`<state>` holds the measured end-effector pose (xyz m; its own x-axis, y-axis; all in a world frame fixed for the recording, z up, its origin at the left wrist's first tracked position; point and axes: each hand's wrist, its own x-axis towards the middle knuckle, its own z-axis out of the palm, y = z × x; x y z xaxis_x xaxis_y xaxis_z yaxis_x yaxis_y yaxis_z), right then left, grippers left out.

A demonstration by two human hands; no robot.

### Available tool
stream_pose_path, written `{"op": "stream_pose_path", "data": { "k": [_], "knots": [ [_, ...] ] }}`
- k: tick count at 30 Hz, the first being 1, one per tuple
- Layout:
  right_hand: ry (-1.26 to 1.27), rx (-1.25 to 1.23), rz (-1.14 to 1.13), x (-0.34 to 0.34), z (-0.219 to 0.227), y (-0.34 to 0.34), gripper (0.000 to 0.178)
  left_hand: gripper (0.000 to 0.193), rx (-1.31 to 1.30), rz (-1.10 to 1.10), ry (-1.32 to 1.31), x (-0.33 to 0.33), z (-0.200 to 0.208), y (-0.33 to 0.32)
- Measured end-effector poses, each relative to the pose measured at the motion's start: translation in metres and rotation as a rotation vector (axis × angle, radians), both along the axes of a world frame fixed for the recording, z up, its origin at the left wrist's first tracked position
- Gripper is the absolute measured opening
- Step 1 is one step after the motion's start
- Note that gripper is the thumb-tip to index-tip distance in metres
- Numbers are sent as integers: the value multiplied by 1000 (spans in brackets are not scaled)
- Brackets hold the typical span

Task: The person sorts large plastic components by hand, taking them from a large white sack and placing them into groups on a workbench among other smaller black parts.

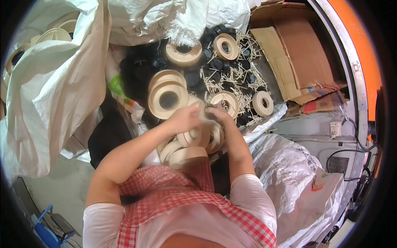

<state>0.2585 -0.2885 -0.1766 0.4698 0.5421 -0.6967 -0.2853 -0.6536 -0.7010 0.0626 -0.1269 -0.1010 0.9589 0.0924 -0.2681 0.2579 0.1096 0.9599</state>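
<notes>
Centre: a cream, round plastic piece [195,101], blurred, lying between the two hands and just past the left fingertips. Outline reads round, so no long axis can be fixed; tilt not readable.

Left hand [184,120]: the nearer one, reaching in from the left, fingers bent and pointing right toward the piece. Blur hides whether they grip it or only touch it. Right hand [220,112]: on the piece's right side, fingers curled inward by a small dark object [210,108]; cannot tell whether they pinch it. Fingertips of the two hands face each other, a narrow gap between.

Below the hands: a cream plastic disc with a raised centre [193,134], overlapping other cream parts; nearer the body, a cream, short plastic cylinder [188,157] above the red-and-white checked cloth apron [165,180].

Left of the hands: a cream, wide-rimmed plastic ring [156,99], overlapping another behind it. Just beyond the right hand: a cream plastic ring with pale bits in its opening [234,103].

Farther out: black, round plastic caps [217,64] among pale, thin sticks [211,87]; brown cardboard box [304,53] at upper right; white woven sacks [70,91] at both sides.
</notes>
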Motion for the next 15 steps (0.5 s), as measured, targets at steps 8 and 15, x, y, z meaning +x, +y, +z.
{"op": "stream_pose_path", "data": {
  "k": [8,15],
  "knots": [
    [458,729,-526,-8,66,-33,38,63,110,35,31,1,16,5],
    [545,1138,-532,-84,114,-25,62,91,111,126,-270,2,86,-17]
  ]
}}
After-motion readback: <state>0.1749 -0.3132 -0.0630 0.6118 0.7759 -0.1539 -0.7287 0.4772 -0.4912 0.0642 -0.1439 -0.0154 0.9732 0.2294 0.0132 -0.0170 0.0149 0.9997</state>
